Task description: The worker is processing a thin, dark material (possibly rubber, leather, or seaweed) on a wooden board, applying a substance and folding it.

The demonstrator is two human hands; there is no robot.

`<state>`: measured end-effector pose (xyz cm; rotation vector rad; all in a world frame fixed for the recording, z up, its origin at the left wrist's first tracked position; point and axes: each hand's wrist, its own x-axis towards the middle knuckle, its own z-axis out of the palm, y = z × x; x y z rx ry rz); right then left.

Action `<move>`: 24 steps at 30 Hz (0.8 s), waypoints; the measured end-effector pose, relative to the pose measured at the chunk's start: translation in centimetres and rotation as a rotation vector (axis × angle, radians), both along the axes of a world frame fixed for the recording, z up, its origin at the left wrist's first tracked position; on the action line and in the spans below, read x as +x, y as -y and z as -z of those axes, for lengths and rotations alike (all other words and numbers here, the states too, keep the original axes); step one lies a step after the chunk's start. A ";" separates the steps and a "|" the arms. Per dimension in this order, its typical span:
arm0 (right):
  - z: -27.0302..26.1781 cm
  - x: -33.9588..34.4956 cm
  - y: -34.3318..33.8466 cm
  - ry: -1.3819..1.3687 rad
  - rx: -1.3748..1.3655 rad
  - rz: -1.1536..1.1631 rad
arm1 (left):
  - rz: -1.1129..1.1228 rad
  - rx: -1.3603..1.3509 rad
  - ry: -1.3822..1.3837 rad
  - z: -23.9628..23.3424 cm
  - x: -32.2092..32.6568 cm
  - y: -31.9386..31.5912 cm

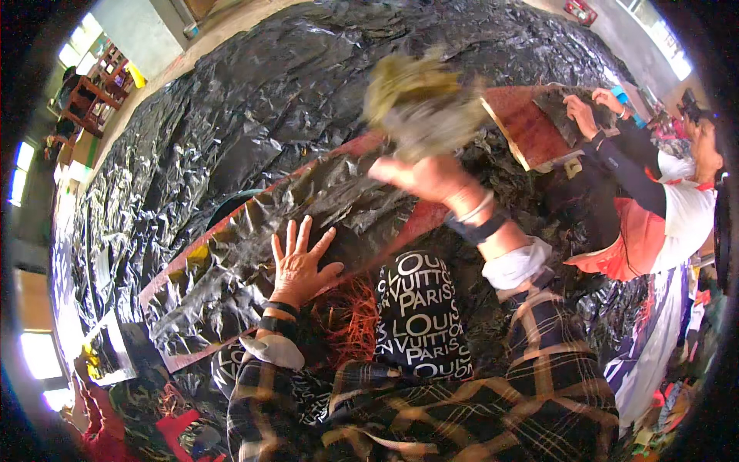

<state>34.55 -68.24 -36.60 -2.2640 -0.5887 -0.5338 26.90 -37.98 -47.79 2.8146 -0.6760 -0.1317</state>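
Observation:
Flat on a long board covered with crumpled dark plastic film (225, 277), my left hand (297, 274) rests with its fingers spread and holds nothing. My right hand (441, 179) is raised beyond the board's right part, blurred by motion. At its fingers is a blurred yellowish and grey bundle (421, 104), which looks like leafy or cloth-like material; its exact kind cannot be told. Reddish edges of the board show along its far side. Reddish stringy fibres (352, 317) lie between the board and my lap, beside a black cloth with white lettering (424, 317) over my leg.
A large sheet of black plastic (260, 92) spreads beyond the board. On the right, a co-worker (641, 231) has both hands over another reddish board (519, 124). A person's red sleeve (104, 427) is at the lower left. Wooden furniture (92, 104) stands at the upper left.

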 end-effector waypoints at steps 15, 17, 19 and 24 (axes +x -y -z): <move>7.5 -4.0 -6.1 -0.337 -0.884 -0.358 | -0.234 -0.140 0.057 -1.7 0.0 -0.9; 7.4 -4.3 -8.6 -0.316 -0.876 -0.407 | -0.390 -0.145 0.270 -5.4 0.2 -2.8; 7.8 -4.7 -5.5 -0.346 -0.906 -0.339 | -0.466 -0.367 0.219 -7.0 4.4 1.3; 11.7 -4.6 -5.7 -0.134 -0.743 -0.338 | -0.502 -0.148 -0.058 -6.9 9.6 4.7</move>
